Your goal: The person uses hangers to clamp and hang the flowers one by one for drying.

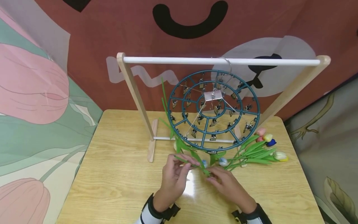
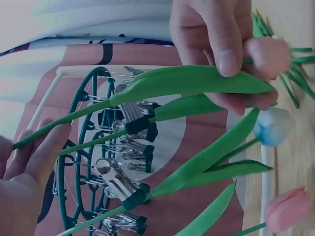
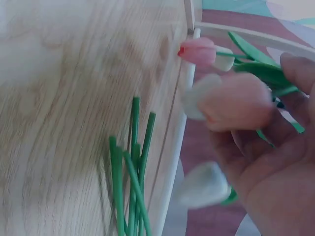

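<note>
An artificial tulip with a peach bloom (image 3: 238, 101) and a long green leaf (image 2: 192, 81) is held between both hands. My left hand (image 1: 174, 174) pinches its stem (image 2: 69, 118) near the cut end. With thumb and fingers, my right hand (image 1: 230, 185) grips the leaf and stem close behind the bloom. Just beyond the hands hangs a round teal clip hanger (image 1: 205, 133) with metal clips (image 2: 115, 179). Other tulips hang upside down from its clips, among them a pink tulip (image 2: 288, 209) and a white-and-blue tulip (image 2: 274, 127).
The hanger hooks over the white top bar (image 1: 167, 61) of a wooden-sided rack (image 1: 134, 90). A bunch of loose tulips (image 1: 258, 152) in several colours lies at the right on the wooden table (image 1: 112, 174). Their green stems (image 3: 133, 182) point toward the right hand.
</note>
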Tool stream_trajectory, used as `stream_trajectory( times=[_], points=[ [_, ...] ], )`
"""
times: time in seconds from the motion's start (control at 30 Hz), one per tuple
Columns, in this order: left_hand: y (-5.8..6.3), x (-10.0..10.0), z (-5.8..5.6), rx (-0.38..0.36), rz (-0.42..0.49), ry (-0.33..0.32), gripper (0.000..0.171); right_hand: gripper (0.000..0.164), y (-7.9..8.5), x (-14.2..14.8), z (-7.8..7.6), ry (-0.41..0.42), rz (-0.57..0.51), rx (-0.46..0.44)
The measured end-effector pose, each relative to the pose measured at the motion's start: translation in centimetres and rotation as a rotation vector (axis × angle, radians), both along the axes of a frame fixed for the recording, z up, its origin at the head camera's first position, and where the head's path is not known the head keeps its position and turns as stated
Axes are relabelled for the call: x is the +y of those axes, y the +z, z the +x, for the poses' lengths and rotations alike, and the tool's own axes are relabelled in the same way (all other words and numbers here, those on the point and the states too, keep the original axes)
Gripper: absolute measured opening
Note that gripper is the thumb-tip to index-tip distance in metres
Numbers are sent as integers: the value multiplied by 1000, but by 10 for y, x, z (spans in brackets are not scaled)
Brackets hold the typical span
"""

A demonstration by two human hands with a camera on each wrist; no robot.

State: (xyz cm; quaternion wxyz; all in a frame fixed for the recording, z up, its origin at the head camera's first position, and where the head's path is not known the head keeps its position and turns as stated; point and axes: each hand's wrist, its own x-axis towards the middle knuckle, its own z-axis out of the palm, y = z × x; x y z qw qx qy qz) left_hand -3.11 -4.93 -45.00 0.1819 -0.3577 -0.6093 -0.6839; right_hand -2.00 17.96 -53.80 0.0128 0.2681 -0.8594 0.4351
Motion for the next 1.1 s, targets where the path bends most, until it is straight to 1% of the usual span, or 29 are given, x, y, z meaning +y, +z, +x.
stream_trajectory(
  times=[0.13,0.2,0.27,0.3,0.4,0.47,0.53,0.6,0.67,0.77,0.87,0.9,0.97,1.07,1.1],
  points=[
    [-4,2,0,-8,96,3,20,30,-1,10,0,-25,-2,-38],
    [-7,3,-1,-11,120,5,22,28,0,14,0,-46,5,-42],
    [-10,4,-1,-37,133,-3,26,28,3,18,1,-66,8,-41],
    [-12,4,-1,-58,131,-4,29,27,4,20,1,-71,10,-41],
    [-19,8,0,-159,90,-16,39,28,10,25,1,-80,10,-21],
    [-26,12,1,-223,46,-42,45,28,16,28,0,-74,10,8],
    [-33,19,2,-268,7,-78,49,28,21,30,-1,-57,7,52],
    [-41,27,1,-272,-8,-115,51,29,27,32,-3,-41,2,91],
    [-48,35,1,-268,-3,-132,48,30,31,32,-5,-28,-3,115],
    [-57,46,1,-274,59,-136,39,34,36,31,-7,-15,4,135],
    [-61,54,1,-274,119,-110,29,37,40,30,-9,-13,35,162],
    [-62,56,0,-273,133,-104,27,38,41,31,-9,-20,49,177],
    [-62,58,-1,-256,132,-82,24,41,44,35,-10,-50,66,211],
    [-62,59,-3,-235,104,-48,22,42,49,44,-12,-138,85,251],
    [-63,59,-4,-227,93,-35,21,42,51,48,-13,-171,76,262]
  ],
)
